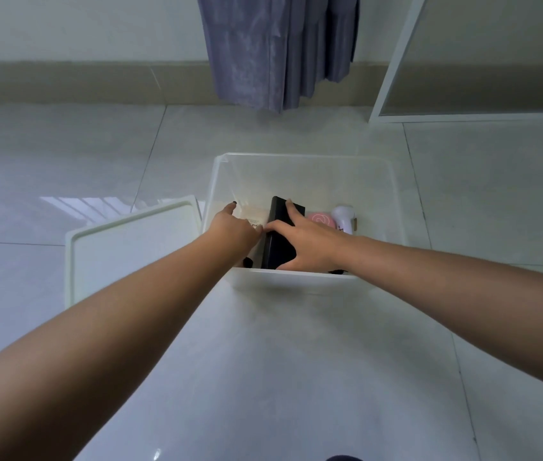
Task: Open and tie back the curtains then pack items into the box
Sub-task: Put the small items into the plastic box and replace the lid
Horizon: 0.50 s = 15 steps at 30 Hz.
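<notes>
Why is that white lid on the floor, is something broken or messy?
Nothing looks broken or spilled. The lid just lies on the floor tiles left of the clear box, off so things can go in. Both hands reach inside; the right one holds the black box standing on its edge.

Dark lettering showing on cream packet [252, 217] just beyond left hand [234, 230], partly covered, too blurred for reading; nothing else legible.
</notes>
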Tool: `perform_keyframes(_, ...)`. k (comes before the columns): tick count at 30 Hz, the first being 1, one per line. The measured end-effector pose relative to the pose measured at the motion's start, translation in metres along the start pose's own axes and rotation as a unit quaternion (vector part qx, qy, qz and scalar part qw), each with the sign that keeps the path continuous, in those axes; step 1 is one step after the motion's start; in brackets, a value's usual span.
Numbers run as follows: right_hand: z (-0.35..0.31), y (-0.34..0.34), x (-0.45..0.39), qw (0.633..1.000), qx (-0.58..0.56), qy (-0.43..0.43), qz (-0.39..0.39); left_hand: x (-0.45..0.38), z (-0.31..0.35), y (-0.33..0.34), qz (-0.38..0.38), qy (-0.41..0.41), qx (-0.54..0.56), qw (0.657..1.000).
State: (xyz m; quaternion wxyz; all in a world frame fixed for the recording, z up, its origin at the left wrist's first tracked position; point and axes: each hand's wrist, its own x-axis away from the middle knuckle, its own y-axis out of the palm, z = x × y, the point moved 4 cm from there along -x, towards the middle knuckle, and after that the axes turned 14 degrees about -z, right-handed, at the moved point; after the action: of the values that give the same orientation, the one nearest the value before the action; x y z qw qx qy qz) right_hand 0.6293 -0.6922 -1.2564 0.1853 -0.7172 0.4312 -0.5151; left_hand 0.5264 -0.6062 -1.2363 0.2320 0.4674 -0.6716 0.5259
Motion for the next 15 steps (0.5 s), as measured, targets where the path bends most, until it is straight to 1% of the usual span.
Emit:
perform_keyframes(2, 0.001, 0.001, -0.002, 1.0, 0.009, 0.006, 0.001, 0.002, 0.001, 0.001, 0.003, 0.003, 0.003, 1.0)
perform_keyframes(5, 0.002, 0.001, -0.005, 1.0, 0.018, 0.011, -0.009, 0.001, 0.001, -0.001, -0.016, 0.005, 0.024, 1.0)
perform_keyframes(10, 0.004, -0.001, -0.001, 1.0, -0.011, 0.001, -0.01, -0.003, -0.001, -0.003, -0.019, 0.005, 0.049, 0.999)
perform_keyframes(13, 0.006, -0.006, 0.005, 1.0, -0.006, 0.025, -0.005, -0.003, -0.001, 0.0, -0.024, 0.008, 0.063, 0.998)
perform_keyframes(15, 0.003, -0.015, 0.016, 0.999, -0.027, 0.039, 0.013, -0.001, -0.001, -0.003, -0.031, 0.003, 0.083, 0.996)
